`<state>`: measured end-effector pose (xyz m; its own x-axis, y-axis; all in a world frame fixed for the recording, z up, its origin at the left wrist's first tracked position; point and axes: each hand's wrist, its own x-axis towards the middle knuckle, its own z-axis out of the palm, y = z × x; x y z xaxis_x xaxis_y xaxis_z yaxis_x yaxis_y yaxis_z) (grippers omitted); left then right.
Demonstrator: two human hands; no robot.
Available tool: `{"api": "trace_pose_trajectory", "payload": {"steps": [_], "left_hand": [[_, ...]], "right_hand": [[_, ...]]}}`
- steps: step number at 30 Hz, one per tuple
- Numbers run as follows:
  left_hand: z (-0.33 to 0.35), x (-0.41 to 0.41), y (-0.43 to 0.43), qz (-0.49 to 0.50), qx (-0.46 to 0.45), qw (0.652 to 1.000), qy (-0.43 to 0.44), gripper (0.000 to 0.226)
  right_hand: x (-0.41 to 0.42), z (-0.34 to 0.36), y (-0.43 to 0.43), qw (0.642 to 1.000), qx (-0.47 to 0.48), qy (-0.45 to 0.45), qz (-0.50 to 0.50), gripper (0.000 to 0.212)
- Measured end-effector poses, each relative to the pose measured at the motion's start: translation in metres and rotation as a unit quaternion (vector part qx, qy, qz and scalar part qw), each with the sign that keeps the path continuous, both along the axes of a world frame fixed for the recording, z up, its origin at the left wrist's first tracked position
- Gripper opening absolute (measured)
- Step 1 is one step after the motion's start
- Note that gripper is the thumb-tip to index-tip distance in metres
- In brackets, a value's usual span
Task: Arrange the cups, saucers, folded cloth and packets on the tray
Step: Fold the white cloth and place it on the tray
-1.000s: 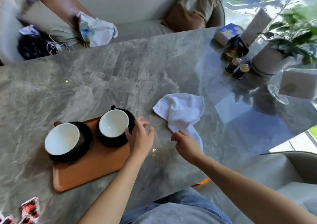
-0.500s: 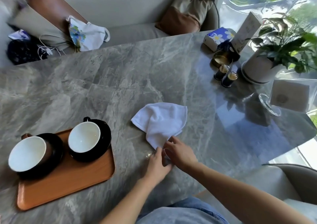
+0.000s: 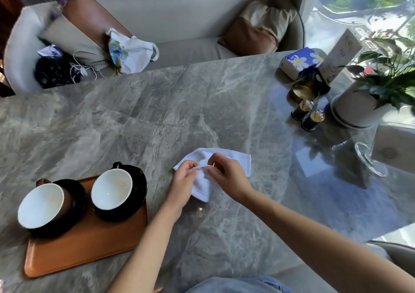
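Note:
A white cloth [image 3: 233, 158] lies crumpled on the grey marble table, right of the tray. My left hand [image 3: 184, 178] and my right hand [image 3: 226, 173] both pinch its upper layer near the middle. The wooden tray [image 3: 89, 245] sits at the lower left. Two white-lined cups stand on it, each on a black saucer: a left cup [image 3: 41, 205] and a right cup [image 3: 111, 189] with its handle pointing away. No packets show in this view.
At the far right of the table [image 3: 134, 124] stand a potted plant [image 3: 359, 104], two small dark jars [image 3: 307, 115], a brass tin [image 3: 304, 91], a tissue box [image 3: 296, 62] and a glass stand [image 3: 372, 162]. A sofa with cushions and bags runs behind the table.
My left hand left the right cup and joined my right hand on the cloth. Both hands moved up to its middle, and the cloth is now more bunched.

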<state>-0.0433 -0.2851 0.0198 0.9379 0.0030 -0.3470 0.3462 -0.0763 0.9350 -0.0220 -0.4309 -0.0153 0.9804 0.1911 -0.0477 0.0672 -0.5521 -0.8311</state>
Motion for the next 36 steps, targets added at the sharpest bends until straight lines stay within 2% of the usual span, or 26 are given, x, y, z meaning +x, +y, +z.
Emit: {"api": "trace_pose_trajectory", "payload": {"steps": [4,6,10,12,14,16,18,20,22,26,28,30,32,34,36], "left_hand": [[0.034,0.013,0.013,0.067,-0.046,0.996,-0.031,0.026],[0.047,0.023,0.024,0.056,-0.037,0.996,-0.064,0.022],[0.056,0.039,0.053,0.042,0.07,0.986,-0.144,0.014],[0.051,0.046,0.069,0.067,0.161,0.97,-0.169,0.009],[0.044,0.053,0.08,0.095,0.199,0.962,-0.164,0.008],[0.042,0.061,0.083,0.145,0.16,0.967,-0.138,0.008],[0.05,0.069,0.079,0.21,0.067,0.967,-0.126,0.008],[0.064,0.081,0.077,0.245,0.039,0.956,-0.155,0.013],[0.085,0.094,0.078,0.241,0.04,0.948,-0.203,0.018],[0.123,0.104,0.085,0.2,0.0,0.938,-0.283,0.019],[0.133,0.101,0.09,0.176,-0.011,0.94,-0.291,0.022],[0.133,0.093,0.096,0.149,-0.035,0.954,-0.257,0.026],[0.121,0.081,0.097,0.102,-0.066,0.975,-0.185,0.025],[0.094,0.064,0.097,0.065,-0.077,0.988,-0.117,0.03],[0.058,0.041,0.094,0.045,-0.076,0.995,-0.043,0.038]], "right_hand": [[-0.001,-0.004,-0.005,0.996,-0.068,-0.024,0.052,0.02],[-0.002,-0.011,-0.013,0.998,-0.059,-0.007,0.029,0.009],[0.013,-0.009,-0.041,0.996,0.001,0.016,-0.086,0.013],[0.03,0.001,-0.058,0.996,0.019,0.004,-0.082,0.01],[0.047,0.013,-0.071,0.996,0.035,0.002,-0.081,0.007],[0.062,0.028,-0.079,0.991,0.074,0.003,-0.114,0.016],[0.076,0.049,-0.081,0.981,0.134,-0.007,-0.139,0.018],[0.089,0.076,-0.078,0.969,0.191,-0.03,-0.156,0.027],[0.101,0.107,-0.074,0.951,0.249,-0.057,-0.172,0.036],[0.108,0.152,-0.071,0.934,0.315,-0.082,-0.149,0.024],[0.107,0.16,-0.076,0.935,0.323,-0.073,-0.124,0.024],[0.108,0.158,-0.084,0.939,0.327,-0.025,-0.104,0.022],[0.105,0.146,-0.097,0.935,0.333,0.095,-0.069,0.026],[0.093,0.123,-0.111,0.916,0.335,0.219,-0.013,0.033],[0.074,0.093,-0.121,0.896,0.324,0.303,0.003,0.032]]}}
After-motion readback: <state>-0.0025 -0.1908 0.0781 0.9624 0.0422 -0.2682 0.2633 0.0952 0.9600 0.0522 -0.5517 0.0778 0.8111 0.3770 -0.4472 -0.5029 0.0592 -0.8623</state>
